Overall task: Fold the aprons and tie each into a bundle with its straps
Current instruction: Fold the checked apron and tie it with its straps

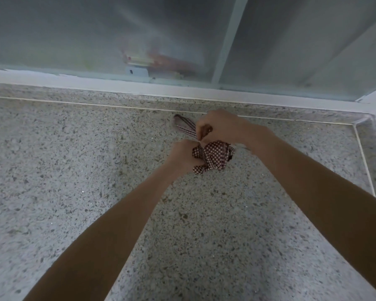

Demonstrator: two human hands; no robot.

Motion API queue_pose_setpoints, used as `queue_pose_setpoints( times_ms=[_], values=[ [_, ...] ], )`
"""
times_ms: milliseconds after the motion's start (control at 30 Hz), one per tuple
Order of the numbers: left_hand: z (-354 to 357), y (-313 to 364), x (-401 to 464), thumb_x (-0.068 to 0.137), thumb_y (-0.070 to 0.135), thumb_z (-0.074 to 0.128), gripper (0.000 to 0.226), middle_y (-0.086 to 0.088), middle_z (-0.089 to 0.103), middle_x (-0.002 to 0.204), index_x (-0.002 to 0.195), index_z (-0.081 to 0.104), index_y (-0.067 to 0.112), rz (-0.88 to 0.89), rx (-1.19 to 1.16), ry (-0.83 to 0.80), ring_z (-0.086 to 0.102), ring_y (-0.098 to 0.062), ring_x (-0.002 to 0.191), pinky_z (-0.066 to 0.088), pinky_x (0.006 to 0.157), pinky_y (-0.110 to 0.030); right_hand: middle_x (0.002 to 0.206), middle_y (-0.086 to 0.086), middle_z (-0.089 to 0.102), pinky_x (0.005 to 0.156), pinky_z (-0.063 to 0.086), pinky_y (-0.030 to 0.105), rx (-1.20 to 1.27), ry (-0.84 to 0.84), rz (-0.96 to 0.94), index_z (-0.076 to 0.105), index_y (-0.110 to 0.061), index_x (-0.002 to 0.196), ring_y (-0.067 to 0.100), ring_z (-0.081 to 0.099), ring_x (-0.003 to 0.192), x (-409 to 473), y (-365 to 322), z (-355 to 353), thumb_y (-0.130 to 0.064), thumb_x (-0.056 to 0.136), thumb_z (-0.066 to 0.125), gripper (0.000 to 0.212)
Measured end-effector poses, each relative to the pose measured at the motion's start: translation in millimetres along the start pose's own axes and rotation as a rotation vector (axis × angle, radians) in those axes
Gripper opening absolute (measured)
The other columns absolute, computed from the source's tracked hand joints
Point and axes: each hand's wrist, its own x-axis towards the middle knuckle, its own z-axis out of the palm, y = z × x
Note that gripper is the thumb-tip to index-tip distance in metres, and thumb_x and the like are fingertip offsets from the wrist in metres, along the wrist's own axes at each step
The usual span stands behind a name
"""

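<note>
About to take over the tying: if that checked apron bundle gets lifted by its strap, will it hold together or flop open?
The apron bundle looks soft and crumpled, so it would likely sag. The strap trails loose on the counter, so it may unravel. Both the left hand and right hand grip it, suggesting it is unsecured.

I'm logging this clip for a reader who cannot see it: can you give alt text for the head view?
A person's two bare hands work a small, bunched red-and-white checked fabric apron on a speckled grey stone floor: the left hand grips the bundle while the right hand pinches its striped strap. A frosted glass partition stands behind.
</note>
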Motion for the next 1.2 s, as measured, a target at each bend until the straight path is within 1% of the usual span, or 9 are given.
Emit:
queue_pose_setpoints(
  times_ms=[167,300,400,500,600,767,900,1067,1200],
  values=[
    [-8,-17,-4,0.075,0.012,0.076,0.032,-0.003,0.065,0.092,0.104,0.062,0.011,0.088,-0.270,-0.005,0.064,-0.023,0.092,0.047,0.072,-0.023,0.076,-0.010,0.069,0.070,0.046,0.013,0.352,0.105,0.081,0.074,-0.018,0.084,-0.003,0.060,0.068,4,21,9,-0.014,0.075,0.076,0.009],
    [-14,-21,-9,0.073,-0.001,0.073,0.055,0.001,0.063,0.106,0.114,0.049,0.028,0.087,-0.559,-0.011,0.063,-0.012,0.095,0.055,0.077,-0.023,0.074,-0.006,0.065,0.055,0.036,0.001,0.365,0.170,0.247,0.071,0.000,0.100,-0.012,0.050,0.050,-2,37,32,0.010,0.080,0.060,0.025],
    [-17,-20,-9,0.075,0.000,0.072,0.041,0.006,0.063,0.100,0.110,0.060,0.018,0.030,-0.600,-0.017,0.060,-0.007,0.092,0.048,0.075,-0.006,0.053,-0.003,0.056,0.057,0.036,0.013,0.330,0.165,0.361,0.071,0.005,0.079,-0.007,0.042,0.043,-7,42,42,0.018,0.078,0.053,0.022],
    [-20,-23,-6,0.077,0.000,0.071,0.037,0.001,0.067,0.102,0.112,0.064,0.013,-0.075,-0.681,0.040,0.062,-0.010,0.092,0.048,0.074,-0.010,0.053,0.005,0.051,0.058,0.038,0.024,0.209,0.079,0.467,0.052,-0.007,0.052,0.009,0.046,0.050,-17,52,47,0.006,0.081,0.054,0.032],
    [-24,-25,-4,0.078,-0.002,0.070,0.036,-0.010,0.068,0.108,0.112,0.065,0.007,-0.136,-0.676,0.106,0.063,-0.018,0.098,0.051,0.083,-0.024,0.085,0.012,0.068,0.069,0.051,0.029,-0.038,-0.067,0.550,0.071,-0.006,0.090,0.025,0.064,0.079,-30,60,47,-0.011,0.083,0.061,0.013],
    [-28,-24,-1,0.076,0.001,0.072,0.032,-0.013,0.069,0.105,0.108,0.067,0.002,-0.215,-0.615,0.207,0.064,-0.024,0.097,0.052,0.087,-0.034,0.126,0.012,0.051,0.080,0.047,0.035,-0.280,-0.179,0.780,0.048,-0.019,0.131,0.028,0.055,0.111,-48,47,52,-0.012,0.086,0.059,0.047],
    [-27,-22,-1,0.076,0.007,0.074,0.029,-0.014,0.069,0.105,0.105,0.069,0.003,-0.243,-0.513,0.191,0.064,-0.028,0.099,0.051,0.091,-0.044,0.129,0.009,0.045,0.098,0.040,0.036,0.162,0.418,0.355,0.049,-0.015,0.128,0.024,0.045,0.121,-45,23,55,-0.008,0.088,0.058,0.042],
    [-26,-20,-6,0.077,0.006,0.073,0.025,-0.018,0.069,0.104,0.100,0.069,-0.002,-0.278,-0.489,0.162,0.064,-0.031,0.099,0.051,0.090,-0.044,0.095,0.002,0.064,0.078,0.045,0.026,0.283,0.492,0.284,0.064,-0.011,0.098,0.016,0.060,0.088,-42,0,52,-0.018,0.087,0.064,0.012],
    [-25,-24,-8,0.075,0.003,0.074,0.009,-0.021,0.068,0.101,0.077,0.066,0.006,-0.358,-0.593,0.200,0.064,-0.034,0.098,0.051,0.090,-0.048,0.067,-0.004,0.058,0.055,0.036,0.016,0.361,0.472,0.299,0.064,-0.011,0.080,0.007,0.051,0.060,-52,5,54,-0.028,0.086,0.067,0.018]
  ],
)
